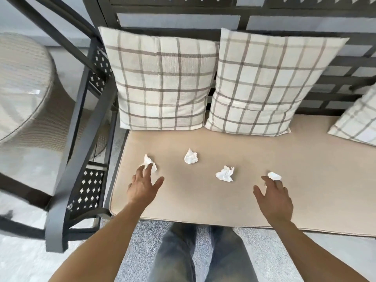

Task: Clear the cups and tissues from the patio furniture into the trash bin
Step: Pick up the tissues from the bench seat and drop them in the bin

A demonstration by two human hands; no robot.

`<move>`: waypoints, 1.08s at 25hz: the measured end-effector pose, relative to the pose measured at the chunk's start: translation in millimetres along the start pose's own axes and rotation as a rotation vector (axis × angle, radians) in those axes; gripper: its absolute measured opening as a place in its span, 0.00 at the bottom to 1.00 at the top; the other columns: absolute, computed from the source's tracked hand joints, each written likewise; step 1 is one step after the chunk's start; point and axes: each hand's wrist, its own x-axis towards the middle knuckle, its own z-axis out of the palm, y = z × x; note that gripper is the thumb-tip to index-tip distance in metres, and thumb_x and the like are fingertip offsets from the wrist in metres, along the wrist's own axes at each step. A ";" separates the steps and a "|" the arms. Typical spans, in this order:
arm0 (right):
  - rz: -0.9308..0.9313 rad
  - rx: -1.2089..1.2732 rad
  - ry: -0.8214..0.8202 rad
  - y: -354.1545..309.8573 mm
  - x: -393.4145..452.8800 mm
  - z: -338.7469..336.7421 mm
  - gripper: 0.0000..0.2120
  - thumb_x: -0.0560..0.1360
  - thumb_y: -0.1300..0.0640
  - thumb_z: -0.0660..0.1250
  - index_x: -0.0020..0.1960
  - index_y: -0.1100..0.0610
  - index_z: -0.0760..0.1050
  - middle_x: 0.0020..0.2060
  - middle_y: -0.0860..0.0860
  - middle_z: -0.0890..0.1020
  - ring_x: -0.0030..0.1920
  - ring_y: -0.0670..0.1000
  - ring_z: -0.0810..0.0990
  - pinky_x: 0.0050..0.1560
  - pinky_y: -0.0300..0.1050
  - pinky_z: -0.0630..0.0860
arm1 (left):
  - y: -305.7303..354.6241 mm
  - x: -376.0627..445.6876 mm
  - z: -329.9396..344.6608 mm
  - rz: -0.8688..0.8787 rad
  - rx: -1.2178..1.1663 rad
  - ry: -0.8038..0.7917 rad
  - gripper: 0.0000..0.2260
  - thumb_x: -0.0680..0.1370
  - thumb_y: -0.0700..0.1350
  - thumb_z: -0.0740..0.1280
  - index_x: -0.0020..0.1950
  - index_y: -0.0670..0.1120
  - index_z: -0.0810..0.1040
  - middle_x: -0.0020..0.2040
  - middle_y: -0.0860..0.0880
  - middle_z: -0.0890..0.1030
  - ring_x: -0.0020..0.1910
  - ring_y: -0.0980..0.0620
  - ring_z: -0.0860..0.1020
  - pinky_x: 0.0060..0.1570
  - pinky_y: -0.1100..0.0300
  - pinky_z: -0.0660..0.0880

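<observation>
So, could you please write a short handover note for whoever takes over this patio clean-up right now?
Left hand: open, fingertips at the far-left tissue, not gripping.
Right hand: open, fingers reaching the far-right tissue, not gripping.
Two more crumpled tissues lie untouched between them on the beige seat cushion.
Done: no tissue lifted yet.
Left: bin all four tissues. No cups or trash bin in view.

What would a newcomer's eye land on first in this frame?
Four crumpled white tissues on the tan seat cushion, with the left hand reaching the leftmost tissue and the right hand at the rightmost tissue. Behind them, two plaid pillows lean against the dark metal bench back.
</observation>
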 end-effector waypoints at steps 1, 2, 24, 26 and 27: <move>0.023 0.000 -0.007 5.9 7.9 10.6 0.21 0.75 0.47 0.65 0.67 0.50 0.70 0.63 0.53 0.73 0.58 0.59 0.72 0.55 0.54 0.72 | -0.9 5.2 9.9 -0.042 -0.017 -0.014 0.32 0.77 0.63 0.61 0.77 0.52 0.57 0.75 0.45 0.61 0.69 0.40 0.66 0.60 0.41 0.71; 0.036 0.003 -0.005 12.7 18.1 21.1 0.21 0.75 0.48 0.65 0.67 0.51 0.70 0.63 0.54 0.72 0.58 0.60 0.72 0.54 0.55 0.72 | -1.0 11.8 20.5 -0.080 -0.043 -0.030 0.33 0.77 0.62 0.62 0.77 0.51 0.56 0.75 0.44 0.60 0.69 0.39 0.66 0.60 0.40 0.70; 0.270 0.180 -0.137 8.7 90.7 101.5 0.10 0.76 0.55 0.62 0.50 0.48 0.81 0.50 0.55 0.83 0.53 0.61 0.78 0.47 0.47 0.72 | 1.8 101.9 72.2 -0.020 -0.087 -0.078 0.09 0.78 0.52 0.67 0.54 0.48 0.80 0.54 0.46 0.78 0.53 0.44 0.78 0.45 0.53 0.75; 0.219 0.270 -0.067 -14.1 82.8 93.1 0.07 0.74 0.54 0.64 0.48 0.48 0.80 0.47 0.51 0.83 0.52 0.58 0.77 0.43 0.46 0.72 | 21.9 98.3 69.5 0.050 -0.110 -0.046 0.09 0.78 0.51 0.67 0.54 0.48 0.80 0.55 0.47 0.76 0.54 0.45 0.77 0.43 0.54 0.73; 0.129 0.275 -0.023 -24.7 77.5 87.8 0.06 0.73 0.54 0.66 0.46 0.48 0.80 0.48 0.49 0.81 0.53 0.56 0.75 0.41 0.46 0.71 | 34.6 97.2 67.7 0.097 -0.115 -0.029 0.08 0.77 0.50 0.67 0.54 0.48 0.79 0.57 0.47 0.74 0.54 0.46 0.76 0.42 0.55 0.71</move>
